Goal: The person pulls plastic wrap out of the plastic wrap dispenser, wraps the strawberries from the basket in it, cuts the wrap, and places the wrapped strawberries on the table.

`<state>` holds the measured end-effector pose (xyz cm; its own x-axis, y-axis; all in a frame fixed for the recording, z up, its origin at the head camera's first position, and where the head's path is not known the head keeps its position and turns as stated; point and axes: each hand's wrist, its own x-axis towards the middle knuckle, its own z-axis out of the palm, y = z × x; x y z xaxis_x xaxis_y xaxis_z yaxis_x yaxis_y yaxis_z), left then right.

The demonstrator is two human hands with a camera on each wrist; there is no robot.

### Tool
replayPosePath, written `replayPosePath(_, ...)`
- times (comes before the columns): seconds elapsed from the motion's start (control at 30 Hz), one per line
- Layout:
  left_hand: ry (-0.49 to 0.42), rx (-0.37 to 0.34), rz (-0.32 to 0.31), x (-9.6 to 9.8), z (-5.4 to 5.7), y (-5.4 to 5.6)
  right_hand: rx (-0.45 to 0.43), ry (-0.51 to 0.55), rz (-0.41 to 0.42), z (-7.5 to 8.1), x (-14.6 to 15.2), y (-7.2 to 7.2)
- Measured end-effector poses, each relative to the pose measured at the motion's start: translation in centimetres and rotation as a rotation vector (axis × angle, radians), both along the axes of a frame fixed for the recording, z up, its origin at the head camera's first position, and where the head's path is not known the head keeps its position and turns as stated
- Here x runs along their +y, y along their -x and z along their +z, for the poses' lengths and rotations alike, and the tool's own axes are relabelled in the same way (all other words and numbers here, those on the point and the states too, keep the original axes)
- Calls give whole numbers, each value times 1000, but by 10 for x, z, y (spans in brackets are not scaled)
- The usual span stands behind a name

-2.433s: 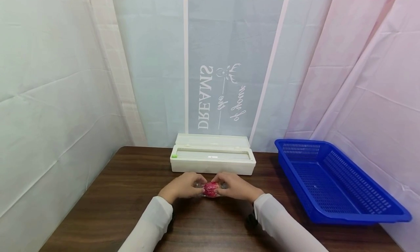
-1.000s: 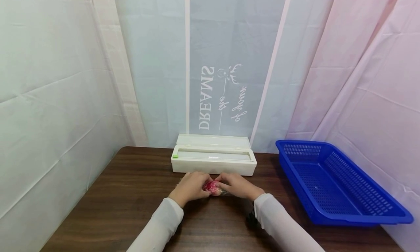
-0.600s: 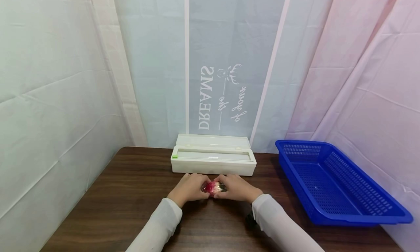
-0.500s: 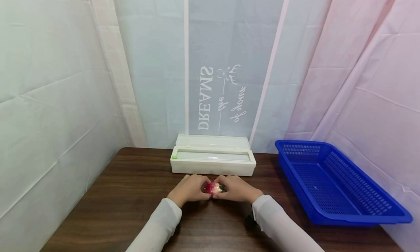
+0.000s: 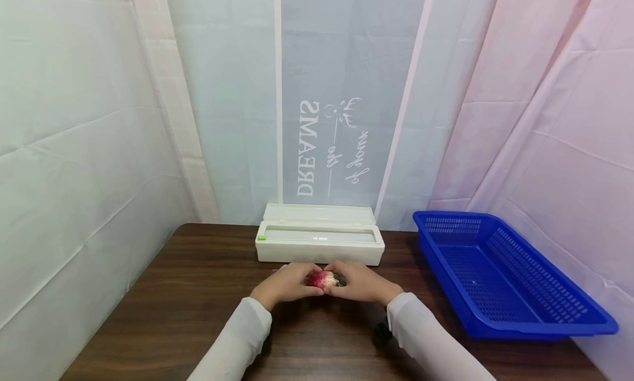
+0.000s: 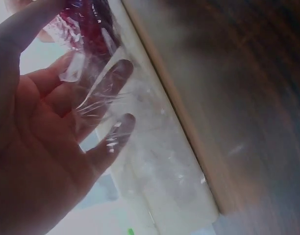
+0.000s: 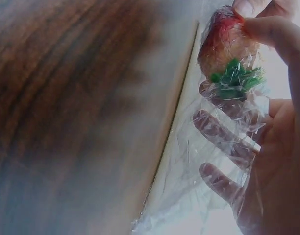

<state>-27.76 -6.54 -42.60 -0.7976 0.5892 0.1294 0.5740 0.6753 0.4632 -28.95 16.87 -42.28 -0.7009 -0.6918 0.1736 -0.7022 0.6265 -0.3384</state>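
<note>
A strawberry (image 5: 321, 281), red at the tip and pale towards its green leaves, is held just in front of the white box. Clear cling film (image 7: 182, 161) covers it and spreads in loose folds over the fingers. My left hand (image 5: 287, 283) pinches the red end; in the left wrist view the other fingers show through the film (image 6: 103, 95). At the leafy end, my right hand (image 5: 364, 283) grips the fruit between thumb and fingers. The right wrist view shows the green leaves (image 7: 236, 81) under the film, with that hand's other fingers spread behind it.
A long white cling film dispenser box (image 5: 319, 253) stands behind the hands, its lid (image 5: 319, 213) raised and a green slider at its left end. A blue plastic basket (image 5: 446, 276) sits on the right of the dark wooden table (image 5: 163, 304). Cloth hangs around the table.
The strawberry has turned, so its pale, leafy end now shows at the right. My left hand has moved slightly right, closer to my right hand. Box and basket stay put.
</note>
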Motion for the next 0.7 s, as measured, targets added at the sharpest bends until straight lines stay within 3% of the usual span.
replayPosePath(0.23, -88, 52, -65, -2, 5, 0, 62, -56, -55, 6, -2, -6)
replayPosePath(0.37, -83, 117, -57, -1, 7, -1, 163, -74, -76, 8, -4, -10)
replayPosePath(0.7, -167, 131, -34, 0, 18, -3, 371, -86, -106, 17, 0, -11)
